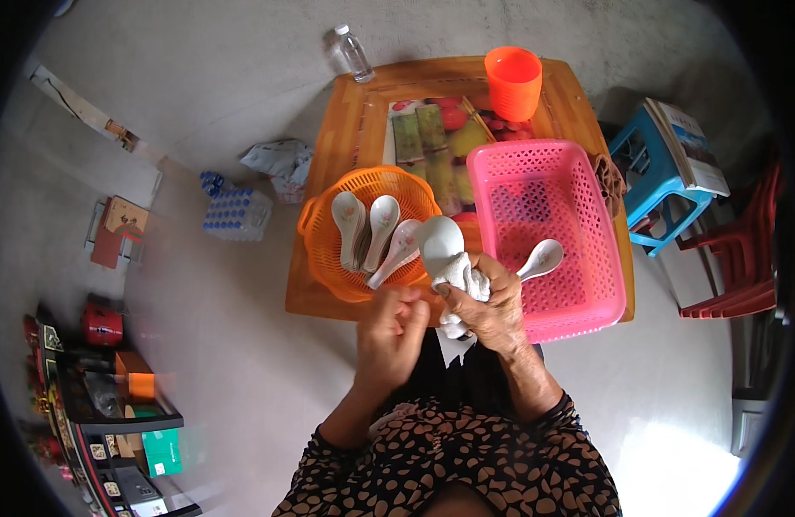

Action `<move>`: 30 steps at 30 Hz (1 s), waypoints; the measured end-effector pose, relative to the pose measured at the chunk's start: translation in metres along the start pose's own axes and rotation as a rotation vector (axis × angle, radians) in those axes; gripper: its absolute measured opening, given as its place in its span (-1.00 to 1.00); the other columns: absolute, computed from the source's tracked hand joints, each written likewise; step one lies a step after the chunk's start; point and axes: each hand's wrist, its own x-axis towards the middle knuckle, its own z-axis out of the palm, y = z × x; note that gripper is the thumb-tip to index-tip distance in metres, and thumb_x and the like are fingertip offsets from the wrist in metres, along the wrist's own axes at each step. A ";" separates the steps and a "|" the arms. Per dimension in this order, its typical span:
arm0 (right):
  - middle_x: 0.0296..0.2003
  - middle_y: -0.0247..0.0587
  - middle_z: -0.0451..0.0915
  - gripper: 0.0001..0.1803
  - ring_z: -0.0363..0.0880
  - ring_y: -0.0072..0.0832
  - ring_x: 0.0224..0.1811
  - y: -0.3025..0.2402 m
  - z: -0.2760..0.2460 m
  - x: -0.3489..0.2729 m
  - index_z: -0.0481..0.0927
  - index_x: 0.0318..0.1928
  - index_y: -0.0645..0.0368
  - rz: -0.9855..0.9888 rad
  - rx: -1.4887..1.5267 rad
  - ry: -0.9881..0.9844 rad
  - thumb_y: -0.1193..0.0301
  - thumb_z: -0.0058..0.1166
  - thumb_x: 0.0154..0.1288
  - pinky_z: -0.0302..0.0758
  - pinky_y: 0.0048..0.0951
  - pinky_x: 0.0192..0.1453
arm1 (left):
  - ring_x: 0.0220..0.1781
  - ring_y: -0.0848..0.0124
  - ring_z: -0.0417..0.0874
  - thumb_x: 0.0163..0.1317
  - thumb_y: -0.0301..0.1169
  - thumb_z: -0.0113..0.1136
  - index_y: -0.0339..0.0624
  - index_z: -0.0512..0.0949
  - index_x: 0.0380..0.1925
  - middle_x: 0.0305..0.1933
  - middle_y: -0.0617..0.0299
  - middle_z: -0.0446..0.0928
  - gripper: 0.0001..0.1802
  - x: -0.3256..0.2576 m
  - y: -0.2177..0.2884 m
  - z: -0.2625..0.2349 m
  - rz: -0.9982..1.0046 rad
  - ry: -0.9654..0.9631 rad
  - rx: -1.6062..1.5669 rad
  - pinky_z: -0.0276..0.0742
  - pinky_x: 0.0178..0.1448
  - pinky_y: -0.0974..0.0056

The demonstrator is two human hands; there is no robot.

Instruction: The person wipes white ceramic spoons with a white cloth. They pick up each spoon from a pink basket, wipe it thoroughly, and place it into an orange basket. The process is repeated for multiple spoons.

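Note:
My right hand (498, 312) is closed round a white cloth (460, 284) and a white spoon. The bowl of this white spoon (441, 244) sticks up out of the cloth, its underside toward me; the cloth and fingers hide the handle. Close by on the left, my left hand (392, 336) is loosely curled and slightly blurred, its thumb apart and nothing visible in it. Beyond it stands an orange basket (327, 265) with several white spoons (347, 226) stacked inside and a flowered spoon (400, 250) leaning toward the near rim. Another white spoon (544, 258) lies in the pink basket (559, 324).
A wooden table (363, 112) bears both baskets. Stacked orange cups (513, 84) and a clear bottle (354, 53) stand at its far side. A brown cloth (608, 183) lies by the right edge. Beyond are a blue stool (664, 177) and red chairs (746, 250).

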 end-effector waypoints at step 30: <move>-0.37 -0.28 0.63 -0.62 0.58 -0.63 -0.46 0.000 -0.042 -0.017 0.47 0.02 0.34 -0.025 -0.133 -0.140 0.61 0.12 0.15 0.56 -0.60 -0.34 | -0.73 0.68 0.20 0.18 -0.34 0.23 -0.19 0.47 -0.48 -0.65 0.41 0.36 -0.81 0.060 0.024 -0.024 -0.387 0.134 -1.005 0.20 -0.67 0.50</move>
